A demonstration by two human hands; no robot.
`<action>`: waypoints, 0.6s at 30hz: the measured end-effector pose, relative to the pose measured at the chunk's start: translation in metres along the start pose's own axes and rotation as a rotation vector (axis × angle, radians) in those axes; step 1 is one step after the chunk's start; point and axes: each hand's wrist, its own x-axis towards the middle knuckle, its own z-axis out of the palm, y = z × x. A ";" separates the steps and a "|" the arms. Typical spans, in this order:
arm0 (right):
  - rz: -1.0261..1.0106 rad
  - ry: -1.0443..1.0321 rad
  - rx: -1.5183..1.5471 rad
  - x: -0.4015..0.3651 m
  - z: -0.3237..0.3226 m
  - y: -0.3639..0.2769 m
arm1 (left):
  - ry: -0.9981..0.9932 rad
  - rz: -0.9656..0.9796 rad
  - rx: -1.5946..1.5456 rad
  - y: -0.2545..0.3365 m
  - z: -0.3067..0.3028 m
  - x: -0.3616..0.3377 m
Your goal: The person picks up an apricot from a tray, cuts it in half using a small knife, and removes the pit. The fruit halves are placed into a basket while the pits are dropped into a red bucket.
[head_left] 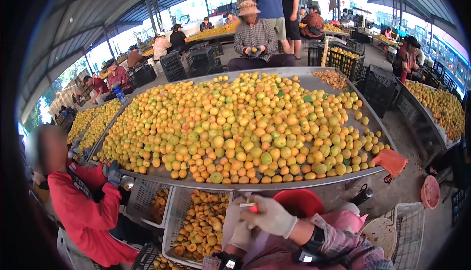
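Observation:
Both my hands wear pale work gloves and are close together above my lap. My right hand (274,216) is closed on a small red-and-white tool (251,206), held near its fingertips. Just below it my left hand (241,235) is curled, its fingers partly hidden by the right one; I cannot tell what is in it. To the left of my hands stands a pale plastic crate (168,230) filled with halved apricots (201,221). A red bucket (301,201) sits behind my right hand, under the table edge.
A metal-rimmed table (235,187) piled with whole apricots (235,127) spreads ahead. At my left sits a person in red (86,206) beside another crate (142,199). Across the table a person in a hat (256,39) works. A black flask (362,195) and white crate (409,230) are right.

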 end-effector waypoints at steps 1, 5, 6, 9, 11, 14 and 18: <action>-0.080 0.089 0.057 0.001 -0.002 -0.006 | 0.017 -0.243 -0.456 0.008 0.002 0.002; -0.159 0.402 0.163 -0.012 -0.034 -0.008 | -0.057 -0.300 -0.610 0.051 -0.011 0.016; -0.173 0.452 0.128 -0.020 -0.043 -0.009 | -0.101 -0.287 -0.659 0.038 -0.009 0.019; -0.282 0.581 0.167 -0.035 -0.060 -0.009 | -0.156 -0.393 -0.785 0.067 -0.002 0.022; -0.334 0.643 0.219 -0.046 -0.059 -0.023 | -0.202 -0.435 -0.795 0.069 0.008 0.026; -0.488 0.668 0.235 -0.054 -0.060 -0.030 | -0.236 -0.500 -0.753 0.089 0.019 0.030; -0.674 0.669 0.112 -0.059 -0.059 -0.027 | -0.312 -0.470 -0.638 0.098 0.031 0.031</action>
